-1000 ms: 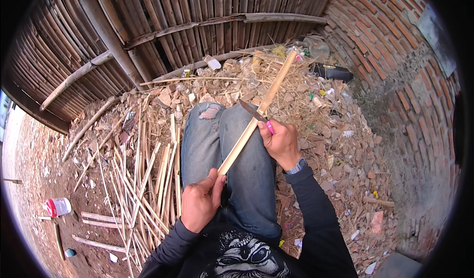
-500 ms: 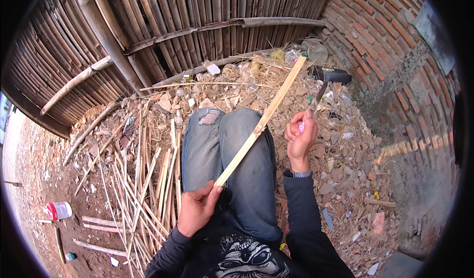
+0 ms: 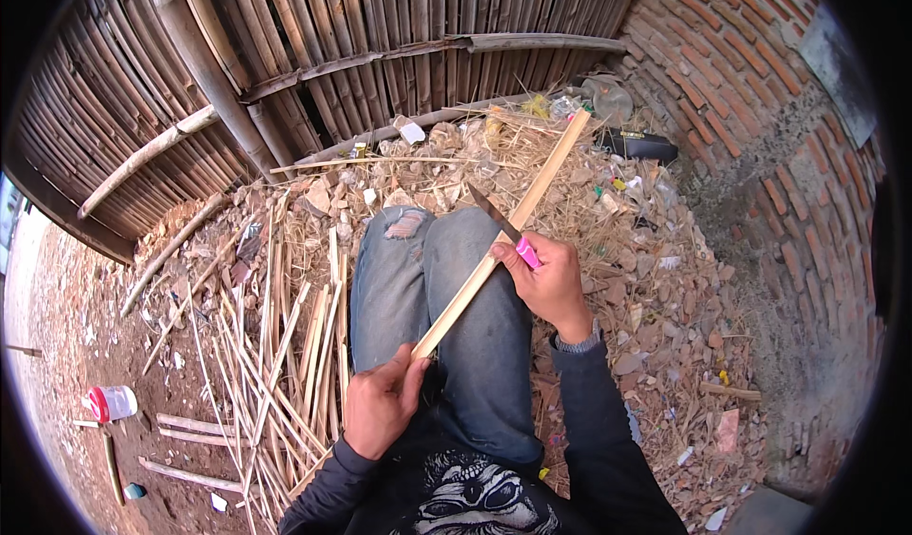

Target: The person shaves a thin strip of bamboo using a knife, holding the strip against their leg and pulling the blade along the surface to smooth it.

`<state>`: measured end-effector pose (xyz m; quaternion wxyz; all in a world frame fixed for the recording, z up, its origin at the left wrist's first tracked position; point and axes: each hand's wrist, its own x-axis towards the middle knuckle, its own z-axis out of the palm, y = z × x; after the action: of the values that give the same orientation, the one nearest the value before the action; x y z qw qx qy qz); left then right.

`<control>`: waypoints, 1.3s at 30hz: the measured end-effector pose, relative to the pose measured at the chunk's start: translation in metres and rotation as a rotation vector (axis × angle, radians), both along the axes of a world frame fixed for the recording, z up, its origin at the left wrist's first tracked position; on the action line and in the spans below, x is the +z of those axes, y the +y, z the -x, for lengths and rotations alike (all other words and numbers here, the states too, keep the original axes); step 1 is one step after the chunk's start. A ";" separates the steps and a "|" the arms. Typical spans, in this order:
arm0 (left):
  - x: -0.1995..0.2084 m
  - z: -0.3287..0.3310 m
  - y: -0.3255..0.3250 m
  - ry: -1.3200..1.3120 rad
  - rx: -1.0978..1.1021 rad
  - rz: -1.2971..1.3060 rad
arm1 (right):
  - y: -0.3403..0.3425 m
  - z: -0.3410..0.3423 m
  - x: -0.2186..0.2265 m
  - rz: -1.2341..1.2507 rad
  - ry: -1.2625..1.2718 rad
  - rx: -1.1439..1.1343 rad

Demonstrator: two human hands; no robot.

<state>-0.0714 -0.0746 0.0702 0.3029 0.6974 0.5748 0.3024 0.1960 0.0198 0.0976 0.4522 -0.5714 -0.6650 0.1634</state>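
One long, flat, pale yellow bamboo-like strip (image 3: 546, 174) slanting across the thighs of faded blue jeans (image 3: 475, 369), lower left to upper right. Near end pinched between thumb and fingers of bare left hand (image 3: 380, 404), tip hidden in the grip. Bare right hand (image 3: 554, 283) clenched round pink-handled, dark-bladed knife (image 3: 494, 214), rear of handle covered by fingers, thumb by strip. Blade crossing strip near its middle, point toward upper left; contact of edge with strip: cannot tell. Grey wristband (image 3: 579, 338) on right wrist, partly under black sleeve (image 3: 608, 402); details too small to read. Black printed shirt (image 3: 475, 497) cut off at lower edge. Counts: hands, two; knife, one; red-and-white plastic tub (image 3: 114, 403) at far left, one; short pale sticks (image 3: 198, 437) near it, three; long thin pale strips (image 3: 313, 335) heaped on ground (image 3: 180, 397) left of jeans, many, overlapping too much for a tally. Black elongated object (image 3: 638, 143) near brick wall (image 3: 798, 202), one, kind unclear.
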 end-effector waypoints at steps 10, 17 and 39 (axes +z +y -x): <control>-0.017 0.014 0.011 -0.360 -0.021 0.186 | 0.014 -0.017 0.003 0.060 -0.025 0.230; -0.002 0.033 0.037 -0.342 -0.178 0.414 | 0.023 -0.029 -0.006 0.172 0.156 0.384; 0.010 0.066 0.030 -0.465 -0.247 0.678 | -0.028 -0.062 0.052 0.412 0.125 0.458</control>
<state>-0.1373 -0.0441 0.0803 0.6705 0.5352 0.4703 0.2070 0.2579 -0.0078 0.1495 0.3182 -0.4754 -0.7002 0.4271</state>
